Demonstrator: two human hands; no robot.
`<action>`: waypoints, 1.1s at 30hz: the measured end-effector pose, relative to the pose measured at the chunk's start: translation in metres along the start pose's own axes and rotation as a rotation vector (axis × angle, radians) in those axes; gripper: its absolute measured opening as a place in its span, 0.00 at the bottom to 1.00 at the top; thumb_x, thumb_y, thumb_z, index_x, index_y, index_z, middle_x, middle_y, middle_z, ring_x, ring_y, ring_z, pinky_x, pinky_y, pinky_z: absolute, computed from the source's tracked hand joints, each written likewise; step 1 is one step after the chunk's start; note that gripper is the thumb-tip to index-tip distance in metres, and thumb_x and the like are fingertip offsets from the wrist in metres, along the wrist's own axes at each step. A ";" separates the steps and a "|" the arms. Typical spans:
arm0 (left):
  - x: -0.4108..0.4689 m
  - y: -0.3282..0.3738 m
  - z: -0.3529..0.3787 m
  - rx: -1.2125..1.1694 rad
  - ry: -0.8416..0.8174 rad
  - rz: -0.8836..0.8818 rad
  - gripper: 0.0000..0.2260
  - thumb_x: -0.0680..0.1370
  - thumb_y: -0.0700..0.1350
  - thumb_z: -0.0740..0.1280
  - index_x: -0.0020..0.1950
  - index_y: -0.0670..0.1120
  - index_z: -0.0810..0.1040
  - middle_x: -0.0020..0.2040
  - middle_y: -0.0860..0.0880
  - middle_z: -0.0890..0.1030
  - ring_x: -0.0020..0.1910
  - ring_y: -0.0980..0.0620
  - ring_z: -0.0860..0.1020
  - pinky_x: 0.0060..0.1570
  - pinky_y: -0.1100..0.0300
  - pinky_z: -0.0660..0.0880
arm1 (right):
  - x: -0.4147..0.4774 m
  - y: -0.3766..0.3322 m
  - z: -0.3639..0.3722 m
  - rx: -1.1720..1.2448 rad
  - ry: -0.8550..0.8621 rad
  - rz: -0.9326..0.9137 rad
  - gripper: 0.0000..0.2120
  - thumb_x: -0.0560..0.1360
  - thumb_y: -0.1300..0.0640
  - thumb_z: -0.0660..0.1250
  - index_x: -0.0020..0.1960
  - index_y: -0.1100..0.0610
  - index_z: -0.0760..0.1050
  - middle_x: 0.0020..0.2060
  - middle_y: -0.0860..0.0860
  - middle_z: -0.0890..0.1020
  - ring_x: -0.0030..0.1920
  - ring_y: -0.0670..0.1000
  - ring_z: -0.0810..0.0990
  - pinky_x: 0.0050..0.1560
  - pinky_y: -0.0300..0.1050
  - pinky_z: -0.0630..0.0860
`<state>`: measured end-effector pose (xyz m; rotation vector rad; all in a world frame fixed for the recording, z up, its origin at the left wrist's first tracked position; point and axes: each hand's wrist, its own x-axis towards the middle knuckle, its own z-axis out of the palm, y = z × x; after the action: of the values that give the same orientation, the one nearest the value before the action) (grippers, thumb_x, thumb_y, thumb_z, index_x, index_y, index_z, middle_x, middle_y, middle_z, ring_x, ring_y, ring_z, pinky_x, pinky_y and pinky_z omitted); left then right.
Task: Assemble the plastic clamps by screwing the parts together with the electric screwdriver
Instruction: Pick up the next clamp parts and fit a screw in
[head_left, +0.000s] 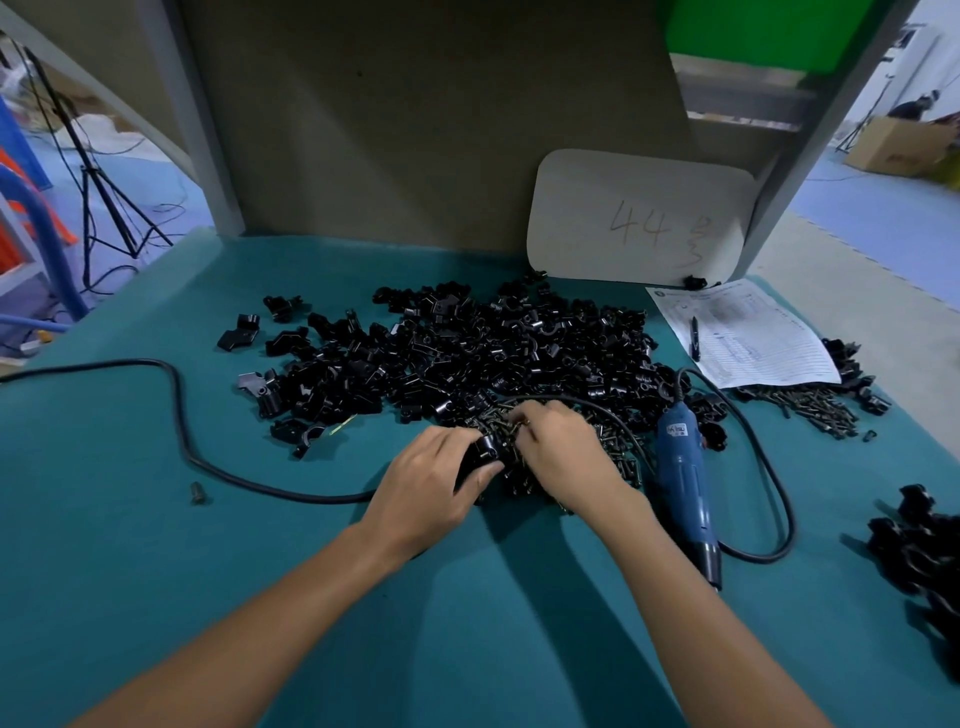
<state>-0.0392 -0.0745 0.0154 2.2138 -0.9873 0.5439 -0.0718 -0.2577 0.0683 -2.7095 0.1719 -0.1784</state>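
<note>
A teal work table (156, 519) fills the view, backed by a beige panel. Across its middle, toward the far edge, spreads a large heap of loose black clamp parts (467, 343). This suggests most of the job is still to come. The left hand (436, 483) grips one black clamp piece (485, 449), with fingers over it and the thumb under, just in front of the heap. The right hand (561, 447) touches that piece, its fingers curled down into a scatter of screws (618, 457). Whether a screw is pinched I cannot tell.

The blue electric screwdriver (685, 478) lies flat just beside the right hand, unheld, with its cord looping round. So this clamp looks to be at the screw-fitting step, not yet driven. A smaller cluster of black clamps (914, 551) sits at the right edge (probably the finished ones, though too dark to be sure). More screws (810, 408) lie near the far right corner beside a paper form (753, 338).
</note>
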 end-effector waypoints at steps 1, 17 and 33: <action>0.000 0.000 0.000 0.004 0.000 0.004 0.20 0.81 0.58 0.61 0.57 0.42 0.78 0.50 0.48 0.81 0.50 0.52 0.77 0.49 0.61 0.74 | -0.004 0.000 -0.003 0.144 0.052 0.044 0.11 0.83 0.58 0.61 0.63 0.54 0.78 0.52 0.52 0.82 0.45 0.53 0.81 0.45 0.46 0.75; 0.000 -0.001 -0.001 0.019 -0.052 0.039 0.15 0.79 0.53 0.65 0.56 0.43 0.79 0.48 0.49 0.82 0.47 0.49 0.78 0.45 0.57 0.77 | -0.050 -0.018 0.012 0.787 0.243 0.049 0.15 0.75 0.66 0.74 0.46 0.45 0.83 0.40 0.42 0.87 0.43 0.43 0.86 0.47 0.35 0.81; -0.002 0.000 -0.003 -0.018 -0.078 0.035 0.13 0.79 0.52 0.65 0.55 0.44 0.78 0.47 0.50 0.81 0.46 0.49 0.78 0.44 0.56 0.76 | -0.062 -0.013 0.029 0.728 0.327 0.020 0.10 0.76 0.61 0.73 0.50 0.46 0.83 0.41 0.39 0.86 0.44 0.43 0.85 0.46 0.32 0.79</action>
<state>-0.0405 -0.0714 0.0165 2.2200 -1.0687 0.4661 -0.1274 -0.2247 0.0411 -1.9411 0.1836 -0.5591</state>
